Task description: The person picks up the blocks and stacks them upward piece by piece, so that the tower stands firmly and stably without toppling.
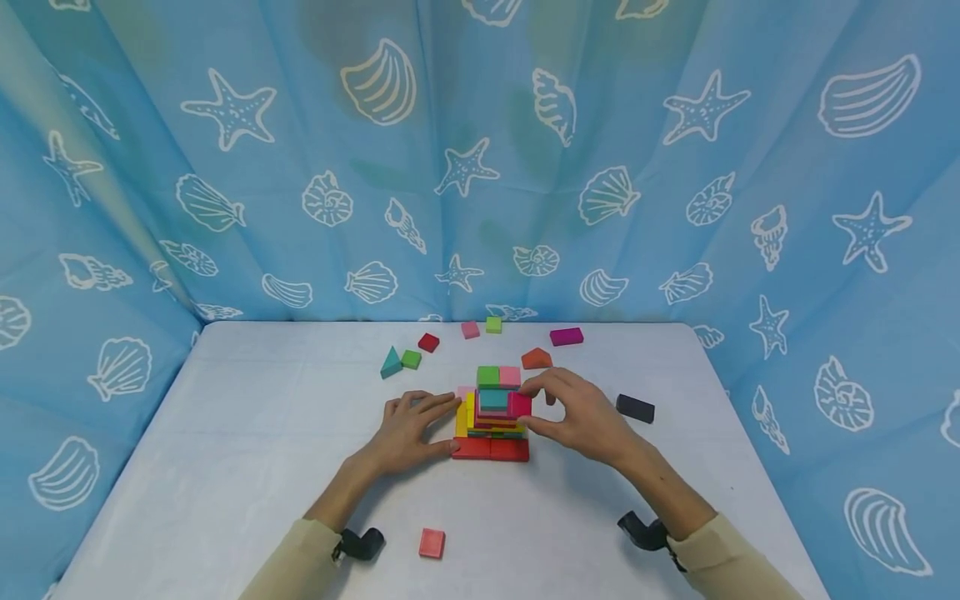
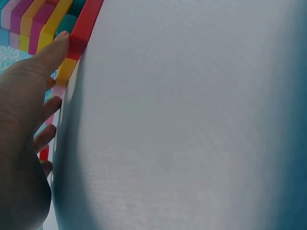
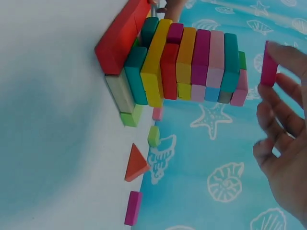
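Magenta rectangular block [image 3: 269, 68] pinched in your right hand [image 1: 583, 413] beside the multicoloured block tower [image 1: 493, 400], short of the white table's [image 1: 277, 392] far edge, your loose-fingered left hand [image 1: 407, 429] touches the tower's base [image 1: 472, 449], presumably steadying it.

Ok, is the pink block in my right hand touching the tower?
Apart. The right wrist view shows blue curtain between the pink block in your right hand and the tower.
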The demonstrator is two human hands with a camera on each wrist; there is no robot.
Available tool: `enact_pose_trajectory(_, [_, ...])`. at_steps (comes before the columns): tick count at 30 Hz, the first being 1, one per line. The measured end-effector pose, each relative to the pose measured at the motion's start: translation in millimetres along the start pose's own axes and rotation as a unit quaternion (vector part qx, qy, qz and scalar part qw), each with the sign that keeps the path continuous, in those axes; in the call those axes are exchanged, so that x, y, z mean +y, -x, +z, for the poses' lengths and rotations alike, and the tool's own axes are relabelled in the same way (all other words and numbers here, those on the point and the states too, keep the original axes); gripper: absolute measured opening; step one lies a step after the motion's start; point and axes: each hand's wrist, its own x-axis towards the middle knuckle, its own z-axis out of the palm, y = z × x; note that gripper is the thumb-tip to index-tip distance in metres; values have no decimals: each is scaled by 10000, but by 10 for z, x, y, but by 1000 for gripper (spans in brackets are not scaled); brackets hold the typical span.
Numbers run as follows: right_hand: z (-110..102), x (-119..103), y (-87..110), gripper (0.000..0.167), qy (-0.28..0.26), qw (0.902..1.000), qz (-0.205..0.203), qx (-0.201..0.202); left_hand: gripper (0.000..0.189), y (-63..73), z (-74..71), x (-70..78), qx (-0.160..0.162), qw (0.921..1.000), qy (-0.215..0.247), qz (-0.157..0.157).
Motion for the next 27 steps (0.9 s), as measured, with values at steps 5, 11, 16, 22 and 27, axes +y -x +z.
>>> enact_pose_trajectory(5, [58,-5,-71,40,704,9975,-72,85,81,7,8,-2,-32,10000,47,4])
enact_pose_trajectory(11, [100,37,-105,40,820,9959,-243,284,81,16,-3,7,-34,10000,45,-2])
enact_pose_trajectory(16, [94,34,-139,42,762,9964,-255,258,81,19,-7,3,-32,10000,47,-31])
enact_pose_trajectory(22, [104,26,-163,43,623,9980,-73,99,81,17,-5,2,-47,10000,36,-31])
enact_pose_trajectory(27, [115,24,-182,43,552,9984,-14,85,81,10,-5,-10,-24,10000,15,-3])
